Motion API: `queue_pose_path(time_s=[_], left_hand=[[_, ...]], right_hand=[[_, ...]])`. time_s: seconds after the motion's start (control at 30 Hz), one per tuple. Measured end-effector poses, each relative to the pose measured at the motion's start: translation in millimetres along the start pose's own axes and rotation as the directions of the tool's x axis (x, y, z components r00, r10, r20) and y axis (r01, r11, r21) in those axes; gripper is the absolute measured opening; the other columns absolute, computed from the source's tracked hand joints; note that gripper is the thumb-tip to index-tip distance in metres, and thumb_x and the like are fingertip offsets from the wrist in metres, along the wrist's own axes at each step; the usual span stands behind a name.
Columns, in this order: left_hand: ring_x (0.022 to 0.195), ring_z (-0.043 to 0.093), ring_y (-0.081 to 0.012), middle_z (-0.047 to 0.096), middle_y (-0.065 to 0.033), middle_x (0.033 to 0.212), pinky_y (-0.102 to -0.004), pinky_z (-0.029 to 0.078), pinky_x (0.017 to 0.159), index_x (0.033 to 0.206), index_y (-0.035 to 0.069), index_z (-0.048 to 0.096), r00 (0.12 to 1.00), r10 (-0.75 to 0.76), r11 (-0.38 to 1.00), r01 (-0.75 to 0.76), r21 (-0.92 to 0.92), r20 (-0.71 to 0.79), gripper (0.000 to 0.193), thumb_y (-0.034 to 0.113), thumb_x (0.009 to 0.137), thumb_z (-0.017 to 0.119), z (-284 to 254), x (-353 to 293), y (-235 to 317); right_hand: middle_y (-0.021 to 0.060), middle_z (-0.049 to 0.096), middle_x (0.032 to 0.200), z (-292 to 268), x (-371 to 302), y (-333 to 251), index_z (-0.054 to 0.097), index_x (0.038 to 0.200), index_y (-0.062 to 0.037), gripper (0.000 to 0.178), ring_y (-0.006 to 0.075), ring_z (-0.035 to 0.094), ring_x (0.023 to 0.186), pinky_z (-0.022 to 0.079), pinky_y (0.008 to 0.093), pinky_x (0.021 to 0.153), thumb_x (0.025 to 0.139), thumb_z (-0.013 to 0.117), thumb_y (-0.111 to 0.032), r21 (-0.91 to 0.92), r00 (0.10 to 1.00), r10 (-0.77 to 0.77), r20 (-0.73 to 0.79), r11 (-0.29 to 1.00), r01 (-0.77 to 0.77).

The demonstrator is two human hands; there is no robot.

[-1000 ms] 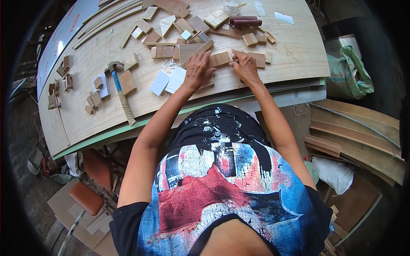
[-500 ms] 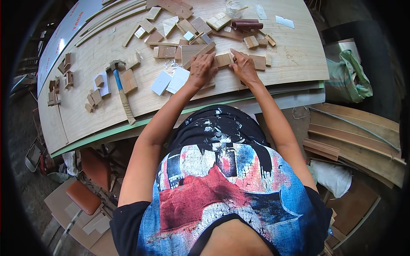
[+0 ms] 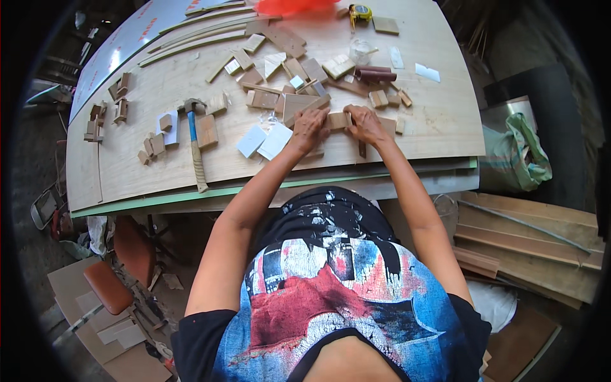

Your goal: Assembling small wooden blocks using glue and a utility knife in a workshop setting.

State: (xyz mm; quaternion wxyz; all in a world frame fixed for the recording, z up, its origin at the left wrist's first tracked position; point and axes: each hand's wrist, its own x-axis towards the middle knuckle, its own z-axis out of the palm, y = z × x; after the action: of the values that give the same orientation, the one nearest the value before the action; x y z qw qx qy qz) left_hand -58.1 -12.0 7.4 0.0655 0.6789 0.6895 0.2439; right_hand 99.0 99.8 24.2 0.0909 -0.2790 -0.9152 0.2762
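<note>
A small brown wood block (image 3: 338,121) spans the gap between my two hands near the front of the plywood tabletop (image 3: 254,167). My left hand (image 3: 309,132) is closed on its left end, fingers curled. At the other end, my right hand (image 3: 367,125) is closed with the fingertips pressing on the block's edge. A narrow dark brown piece (image 3: 362,149) shows just below the right fingers; I cannot tell whether they touch it. Left of my left hand are two white square pieces (image 3: 275,141). Behind the hands lies a pile of wood offcuts (image 3: 305,102).
A claw hammer (image 3: 193,137) with a blue and tan handle lies at left, beside small assembled wood pieces (image 3: 121,111). Far back are a yellow tape measure (image 3: 361,11) and a blurred red thing (image 3: 296,6). A green sack (image 3: 519,149) stands off the right edge.
The view has tilted up, bringing the tape measure and the red thing into sight. Both hands stay at the block. A narrow dark piece now shows below the right hand.
</note>
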Motion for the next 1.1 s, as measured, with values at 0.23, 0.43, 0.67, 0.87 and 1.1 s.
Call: queue_pose_path(time_s=[0.23,0.43,0.67,0.87,1.1], left_hand=[[0.096,0.05,-0.0198,0.055,-0.0055,0.098,-0.0386,0.03,0.081,0.112,0.01,0.046,0.997,-0.064,0.997,0.062,0.033,0.043,0.053,0.018,0.063,0.066,-6,3,7],[0.096,0.05,-0.0195,0.054,-0.0049,0.101,-0.0423,0.029,0.082,0.112,0.01,0.046,0.991,-0.131,0.988,0.131,0.079,-0.002,0.055,0.02,0.063,0.066,3,2,10],[0.099,0.049,-0.0187,0.053,-0.0038,0.107,-0.0461,0.028,0.085,0.115,0.012,0.044,0.981,-0.189,0.975,0.192,0.11,-0.036,0.054,0.02,0.065,0.064,7,1,16],[0.103,0.047,-0.0179,0.052,-0.0035,0.109,-0.0477,0.028,0.085,0.117,0.013,0.043,0.977,-0.209,0.97,0.214,0.113,-0.05,0.055,0.021,0.067,0.063,13,-6,13],[0.105,0.047,-0.0198,0.05,-0.0082,0.112,-0.0416,0.028,0.088,0.118,0.007,0.04,0.982,-0.157,0.98,0.168,0.109,-0.102,0.06,0.019,0.065,0.065,0,-10,22]], right_hand=[[0.0156,0.057,0.089,-3,3,-2,0.049,0.096,-0.0051,0.039,0.0336,0.052,0.086,0.041,0.0403,0.075,0.061,0.067,-0.014,-0.034,0.999,-0.025,0.04,0.999,0.027],[0.0171,0.056,0.094,-6,5,2,0.049,0.098,-0.004,0.041,0.0341,0.052,0.087,0.041,0.0405,0.076,0.062,0.066,-0.014,0.012,0.997,-0.034,0.072,0.999,0.034],[0.0196,0.06,0.079,-6,7,20,0.049,0.111,-0.0031,0.047,0.032,0.059,0.076,0.046,0.0369,0.069,0.069,0.063,-0.022,0.186,0.998,0.034,0.051,0.982,-0.043],[0.0177,0.061,0.08,-13,11,3,0.058,0.101,-0.0063,0.036,0.0312,0.059,0.077,0.046,0.037,0.07,0.069,0.064,-0.021,0.148,0.99,0.059,0.124,0.986,-0.077],[0.0174,0.061,0.082,-11,11,-1,0.055,0.107,-0.0081,0.043,0.031,0.058,0.079,0.045,0.0378,0.071,0.069,0.063,-0.026,-0.004,0.994,0.041,0.105,0.999,-0.041]])
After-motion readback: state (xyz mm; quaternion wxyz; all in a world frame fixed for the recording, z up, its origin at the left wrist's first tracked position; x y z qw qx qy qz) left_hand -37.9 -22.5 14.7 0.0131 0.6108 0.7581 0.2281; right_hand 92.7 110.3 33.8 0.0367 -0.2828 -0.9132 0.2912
